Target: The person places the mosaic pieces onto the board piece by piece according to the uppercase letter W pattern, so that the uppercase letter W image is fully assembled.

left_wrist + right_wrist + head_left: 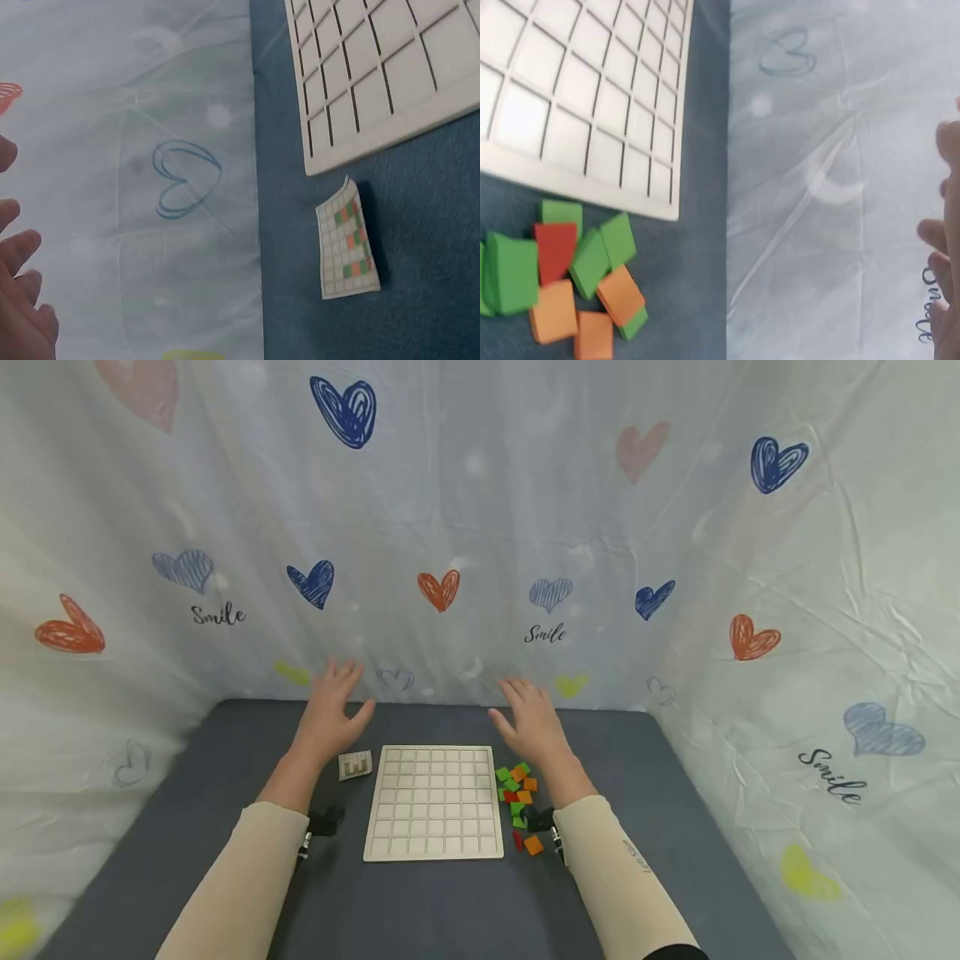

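A pale grid board (pixel 433 803) with square cells lies on the dark table between my forearms, and no tiles sit in its cells. My left hand (pixel 330 714) is held up beyond the board's far left corner, fingers spread, holding nothing. Below it lies a small pattern card (pixel 346 247), printed with a grid of green and orange squares. My right hand (pixel 531 718) is raised likewise past the far right corner, with nothing in it. Nearest to that hand, green, orange and red tiles (pixel 555 311) lie in a loose pile along the board's right edge.
A white curtain (pixel 480 527) printed with hearts hangs behind and around the dark table (pixel 427 910). Its lower edge meets the table's far side. One orange tile (pixel 533 845) lies at the near end of the pile, close to my right wrist.
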`<action>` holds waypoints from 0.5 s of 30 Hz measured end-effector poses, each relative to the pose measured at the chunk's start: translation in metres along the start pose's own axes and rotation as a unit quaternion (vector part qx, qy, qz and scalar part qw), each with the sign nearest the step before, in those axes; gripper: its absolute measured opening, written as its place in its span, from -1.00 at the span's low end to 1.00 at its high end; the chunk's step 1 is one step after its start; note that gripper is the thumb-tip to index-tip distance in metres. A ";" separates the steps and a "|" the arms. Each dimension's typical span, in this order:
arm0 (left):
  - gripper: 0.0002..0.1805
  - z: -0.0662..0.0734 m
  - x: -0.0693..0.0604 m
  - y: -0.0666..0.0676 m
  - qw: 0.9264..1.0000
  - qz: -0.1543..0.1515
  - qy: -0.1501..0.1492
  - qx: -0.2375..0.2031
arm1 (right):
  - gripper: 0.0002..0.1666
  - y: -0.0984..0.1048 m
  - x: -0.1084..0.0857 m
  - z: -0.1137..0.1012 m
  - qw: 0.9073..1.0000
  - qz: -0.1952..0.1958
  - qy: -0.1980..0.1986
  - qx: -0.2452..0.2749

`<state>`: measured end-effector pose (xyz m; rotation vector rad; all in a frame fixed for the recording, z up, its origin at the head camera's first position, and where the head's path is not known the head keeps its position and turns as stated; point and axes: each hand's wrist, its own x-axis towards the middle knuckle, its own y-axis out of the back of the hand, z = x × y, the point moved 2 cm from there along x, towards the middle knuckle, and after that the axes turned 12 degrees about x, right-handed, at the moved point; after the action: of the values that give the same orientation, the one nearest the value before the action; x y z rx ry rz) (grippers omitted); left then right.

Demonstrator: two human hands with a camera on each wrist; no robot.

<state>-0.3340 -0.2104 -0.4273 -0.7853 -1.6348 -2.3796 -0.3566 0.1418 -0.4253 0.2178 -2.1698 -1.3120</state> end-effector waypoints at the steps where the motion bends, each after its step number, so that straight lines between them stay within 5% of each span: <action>1: -0.25 0.000 -0.004 0.000 1.000 -0.003 0.000 -0.018 | -0.26 -0.002 -0.003 -0.001 1.000 0.000 -0.001 0.010; 6: -0.24 0.005 -0.025 -0.009 0.995 -0.005 0.024 -0.093 | -0.33 -0.008 -0.017 -0.001 0.997 0.014 -0.008 0.079; 15: -0.28 0.022 -0.057 -0.029 0.987 0.036 0.057 -0.145 | -0.40 -0.017 -0.039 0.011 0.986 0.048 -0.059 0.149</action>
<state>-0.2901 -0.1885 -0.4734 -0.7234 -1.2120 -2.5914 -0.3340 0.1580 -0.4594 0.1536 -2.4410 -0.9653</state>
